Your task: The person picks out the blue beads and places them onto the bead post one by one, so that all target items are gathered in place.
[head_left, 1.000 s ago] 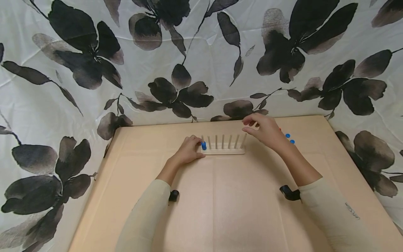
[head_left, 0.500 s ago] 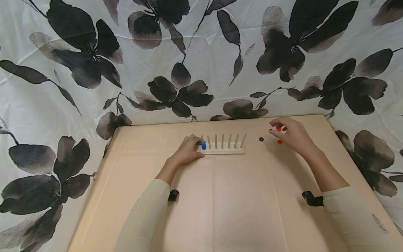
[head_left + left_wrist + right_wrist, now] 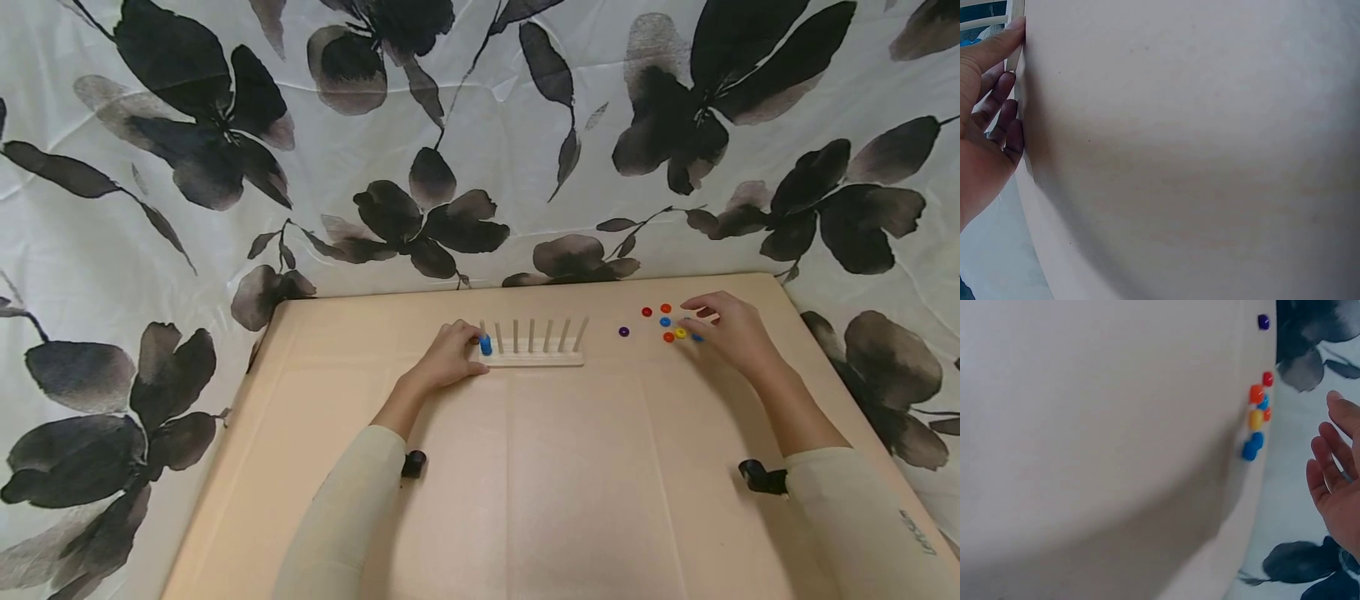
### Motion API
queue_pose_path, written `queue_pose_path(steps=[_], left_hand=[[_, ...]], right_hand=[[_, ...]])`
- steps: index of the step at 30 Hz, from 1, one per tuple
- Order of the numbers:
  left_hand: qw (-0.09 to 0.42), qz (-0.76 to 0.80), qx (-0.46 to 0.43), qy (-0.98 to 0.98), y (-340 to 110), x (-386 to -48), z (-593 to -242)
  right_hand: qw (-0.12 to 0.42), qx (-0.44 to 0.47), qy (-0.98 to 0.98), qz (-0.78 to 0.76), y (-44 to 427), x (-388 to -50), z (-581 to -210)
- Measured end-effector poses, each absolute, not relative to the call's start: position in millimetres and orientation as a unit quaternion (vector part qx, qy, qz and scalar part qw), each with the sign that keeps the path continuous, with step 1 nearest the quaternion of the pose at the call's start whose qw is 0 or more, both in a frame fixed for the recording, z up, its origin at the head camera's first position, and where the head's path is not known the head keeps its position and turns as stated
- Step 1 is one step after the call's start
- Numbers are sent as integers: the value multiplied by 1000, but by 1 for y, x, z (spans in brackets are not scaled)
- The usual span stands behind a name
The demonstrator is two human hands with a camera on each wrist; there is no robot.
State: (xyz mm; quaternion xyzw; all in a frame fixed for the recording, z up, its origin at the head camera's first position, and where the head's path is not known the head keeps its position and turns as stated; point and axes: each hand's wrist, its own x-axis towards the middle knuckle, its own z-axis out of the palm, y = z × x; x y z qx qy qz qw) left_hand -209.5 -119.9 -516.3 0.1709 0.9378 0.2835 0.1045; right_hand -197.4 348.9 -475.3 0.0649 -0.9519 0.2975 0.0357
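My left hand (image 3: 447,357) grips the left end of a wooden peg rack (image 3: 534,362), thumb at the front edge and fingers behind. Upright thin pegs line the rack, and blue beads (image 3: 486,346) sit on the leftmost one. In the left wrist view the fingers (image 3: 999,103) lie along the rack's edge. Over at the right, my right hand (image 3: 729,332) hovers by loose beads, fingers loosely bent and nothing visible in them. Among these beads are a yellow bead (image 3: 680,333), an orange bead (image 3: 666,308) and blue beads (image 3: 1252,447), one partly hidden in the head view.
A purple bead (image 3: 623,332) lies apart, between the rack and the cluster. A red bead (image 3: 647,312) is at the cluster's left. Behind the tan tabletop (image 3: 570,467) hangs a white cloth (image 3: 525,150) with dark flowers.
My right hand has moved right, from beside the rack's right end to the loose beads, uncovering several of them. The left hand and rack have stayed in place.
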Motion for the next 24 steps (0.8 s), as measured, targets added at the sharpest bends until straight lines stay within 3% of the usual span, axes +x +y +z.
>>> queue_pose_path(steps=[9,24], left_hand=[[105,284,163,939,-119,-209,-517],[106,296,164,935,-119,-210,-517]], right_hand=[[-25,26,-953,301,367,-196,-496],[-33,33,-962,269,378,-201,-519]])
